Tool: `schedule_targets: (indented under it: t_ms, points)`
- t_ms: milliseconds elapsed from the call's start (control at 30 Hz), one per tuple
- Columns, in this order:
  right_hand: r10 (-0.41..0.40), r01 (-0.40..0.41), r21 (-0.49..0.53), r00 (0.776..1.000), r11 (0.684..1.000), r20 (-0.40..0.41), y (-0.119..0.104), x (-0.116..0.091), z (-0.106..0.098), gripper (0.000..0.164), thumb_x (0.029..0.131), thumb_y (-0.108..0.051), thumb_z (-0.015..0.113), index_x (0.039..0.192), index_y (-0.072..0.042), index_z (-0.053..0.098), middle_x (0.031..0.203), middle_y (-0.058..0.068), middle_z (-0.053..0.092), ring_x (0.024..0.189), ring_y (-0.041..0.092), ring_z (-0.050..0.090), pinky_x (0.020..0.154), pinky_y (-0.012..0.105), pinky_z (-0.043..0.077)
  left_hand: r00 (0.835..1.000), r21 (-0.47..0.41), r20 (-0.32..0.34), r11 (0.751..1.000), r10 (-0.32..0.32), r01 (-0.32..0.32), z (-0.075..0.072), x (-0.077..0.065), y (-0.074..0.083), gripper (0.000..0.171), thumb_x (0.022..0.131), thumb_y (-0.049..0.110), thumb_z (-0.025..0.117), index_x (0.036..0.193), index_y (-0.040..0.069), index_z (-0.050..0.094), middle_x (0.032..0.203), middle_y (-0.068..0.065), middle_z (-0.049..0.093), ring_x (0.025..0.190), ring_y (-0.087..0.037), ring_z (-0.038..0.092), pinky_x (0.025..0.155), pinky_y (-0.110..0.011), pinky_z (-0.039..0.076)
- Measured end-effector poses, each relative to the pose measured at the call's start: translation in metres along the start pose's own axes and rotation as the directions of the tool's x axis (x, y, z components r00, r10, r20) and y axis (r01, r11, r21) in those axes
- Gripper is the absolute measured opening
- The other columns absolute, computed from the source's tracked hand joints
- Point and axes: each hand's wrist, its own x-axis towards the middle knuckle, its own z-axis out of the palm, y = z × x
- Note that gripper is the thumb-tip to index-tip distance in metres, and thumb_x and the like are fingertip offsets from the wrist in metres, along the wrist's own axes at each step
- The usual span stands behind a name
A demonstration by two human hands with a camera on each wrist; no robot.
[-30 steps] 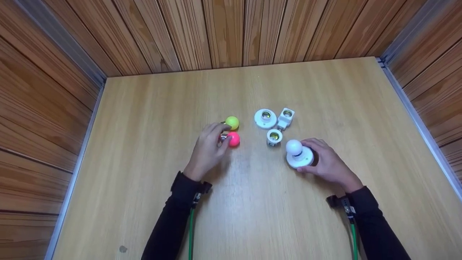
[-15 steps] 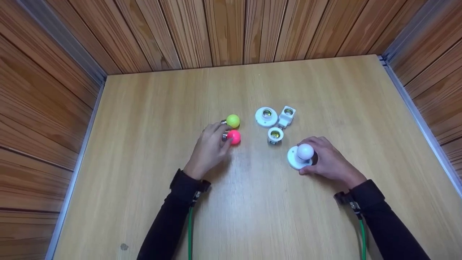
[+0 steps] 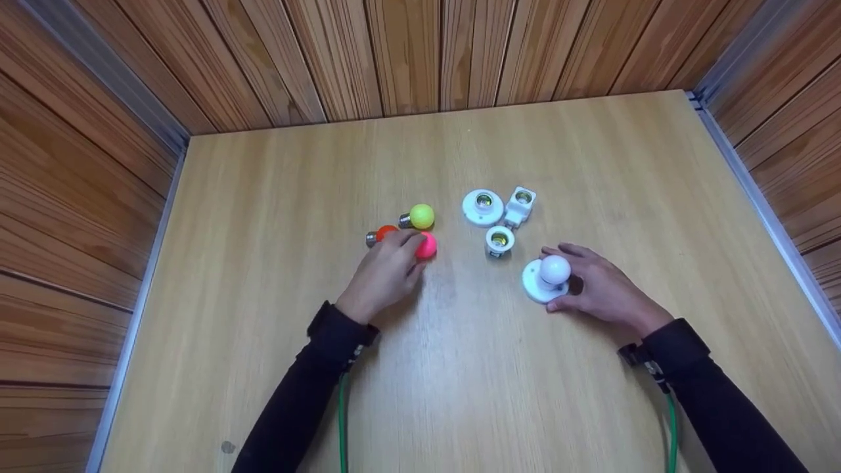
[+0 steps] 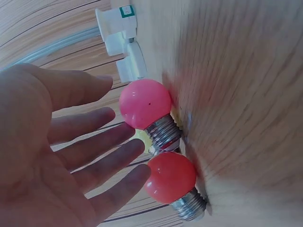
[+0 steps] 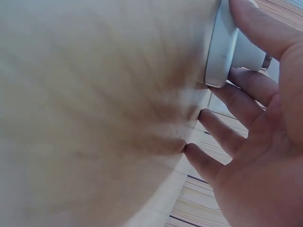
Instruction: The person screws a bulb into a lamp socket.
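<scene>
My left hand (image 3: 384, 272) is over a pink round bulb (image 4: 145, 104) and a red bulb (image 4: 171, 177), which lie side by side on the table. Its fingers are nearly straight in the left wrist view, tips close to both bulbs; whether they touch is unclear. Just beyond lies a yellow bulb (image 3: 422, 216). With thumb and fingers on opposite sides of its round base, my right hand (image 3: 601, 292) holds a white lamp holder (image 3: 535, 286) on the table. A white bulb (image 3: 555, 270) sits in that holder. The right wrist view shows the thumb on the base rim (image 5: 220, 52).
Between the hands, farther back, are a round white lamp holder (image 3: 471, 209), a square-topped one (image 3: 518, 210) and a cylindrical one (image 3: 498, 246), grouped closely with sockets upward. Wooden panels (image 3: 407, 59) border the table (image 3: 447, 381). Green cables (image 3: 343, 420) trail from both wrists.
The right hand's lamp holder has shifted slightly, its bulb now leaning right instead of left. My left hand has moved over the pink bulb, and the red bulb has come into view beside it.
</scene>
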Motion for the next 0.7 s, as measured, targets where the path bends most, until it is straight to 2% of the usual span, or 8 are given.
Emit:
schedule_targets:
  t_ms: [233,467,700]
  points:
    - [-0.021,0.021,0.002,1.000,1.000,0.009,0.0000,0.0030,-0.0057,0.091,0.078,-0.029,0.095,0.155,-0.008,0.054,0.164,0.015,0.052,0.157,0.050,0.036,0.126,0.074,0.030,0.999,0.039,0.013,0.998,0.040,-0.040,-0.0058,0.0078,0.0018,0.056,0.098,0.017,0.078,0.149,0.007,0.059,0.153,-0.017,0.059,0.141,-0.030,0.061,0.122,-0.046,0.052]
    - [-0.052,0.052,-0.006,0.999,0.999,0.014,0.0007,0.0018,-0.0054,0.088,0.078,-0.030,0.095,0.154,-0.007,0.056,0.163,0.017,0.053,0.156,0.052,0.038,0.124,0.075,0.032,0.998,0.047,0.028,0.997,0.053,-0.054,-0.0003,0.0103,0.0012,0.058,0.097,0.014,0.078,0.151,0.008,0.057,0.154,-0.014,0.060,0.141,-0.031,0.060,0.123,-0.047,0.051]
    - [-0.062,0.062,0.004,0.998,0.998,0.019,0.0035,0.0019,-0.0026,0.089,0.076,-0.026,0.096,0.153,-0.006,0.057,0.165,0.015,0.051,0.156,0.051,0.037,0.126,0.073,0.031,0.998,0.110,0.027,0.993,0.051,-0.054,0.0039,0.0107,0.0026,0.058,0.096,0.009,0.079,0.150,0.009,0.057,0.149,-0.014,0.062,0.134,-0.026,0.063,0.120,-0.043,0.054]
